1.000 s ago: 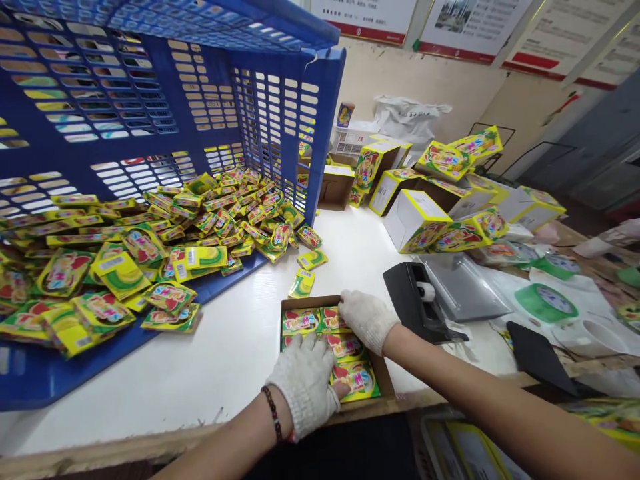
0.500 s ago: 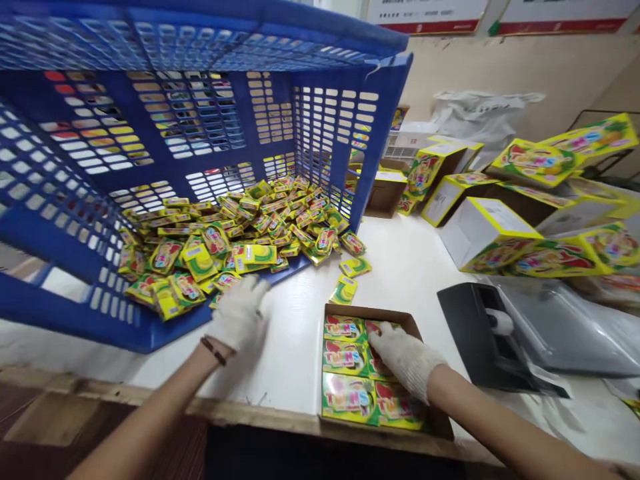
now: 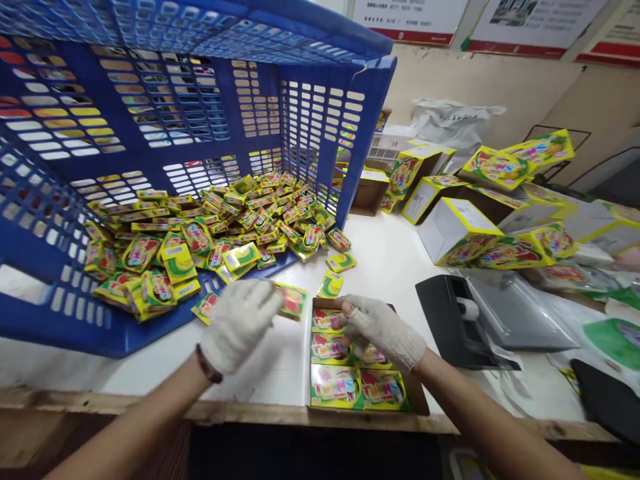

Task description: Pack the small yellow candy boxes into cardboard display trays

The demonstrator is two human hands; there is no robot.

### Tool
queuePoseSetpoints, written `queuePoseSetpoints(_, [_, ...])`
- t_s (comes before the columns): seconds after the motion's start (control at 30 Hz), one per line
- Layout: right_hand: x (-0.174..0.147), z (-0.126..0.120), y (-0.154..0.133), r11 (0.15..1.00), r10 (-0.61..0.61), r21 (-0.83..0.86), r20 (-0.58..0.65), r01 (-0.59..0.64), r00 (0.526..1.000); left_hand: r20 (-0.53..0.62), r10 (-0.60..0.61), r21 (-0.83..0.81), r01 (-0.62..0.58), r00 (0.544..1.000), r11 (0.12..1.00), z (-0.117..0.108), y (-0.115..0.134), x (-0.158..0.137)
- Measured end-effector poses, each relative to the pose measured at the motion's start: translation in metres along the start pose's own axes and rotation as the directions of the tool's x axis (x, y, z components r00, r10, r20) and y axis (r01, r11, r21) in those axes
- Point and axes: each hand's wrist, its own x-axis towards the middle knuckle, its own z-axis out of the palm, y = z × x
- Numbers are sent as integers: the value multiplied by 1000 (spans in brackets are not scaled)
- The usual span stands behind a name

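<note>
My left hand (image 3: pixel 243 323), in a white knit glove, is raised over the table between the basket and the carton. Its fingertips pinch a small yellow-green candy box (image 3: pixel 293 301) with a fruit print. Over the upper part of an open cardboard carton (image 3: pixel 419 395) hovers my right hand (image 3: pixel 383 327), also gloved, its fingers bent but apart and nothing seen in them. Rows of small boxes marked "TWNS" (image 3: pixel 334 387) lie flat in the carton; my right hand hides some of them. Two loose boxes (image 3: pixel 330 285) lie just beyond the carton's far edge.
A blue plastic basket (image 3: pixel 260 150) lies on its side at the left, with a heap of small boxes (image 3: pixel 240 220) spilling from its mouth. Larger yellow cartons (image 3: pixel 460 230) stand at the back right. A black tape dispenser (image 3: pixel 445 323) and clear plastic bags (image 3: pixel 520 317) lie right of the carton.
My left hand has picked up a small box by the basket's mouth and carried it toward the carton. My right hand has lifted off the boxes inside. The view has turned slightly right.
</note>
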Motion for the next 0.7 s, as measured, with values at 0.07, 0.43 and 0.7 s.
queuePoseSetpoints(0.07, [2,8,-6,983,40,176,108,-58,993,-189,77,-98,-97,979,990,-2,33,7])
queuePoseSetpoints(0.43, [-11,8,-1,992,-20,125,-29,23,999,509,-325,-847,395,797,-356,5,78,3])
queuePoseSetpoints(0.7, [-22,-14,5,795,-446,-511,-125,328,886,263,-184,-855,317,947,410,3,78,21])
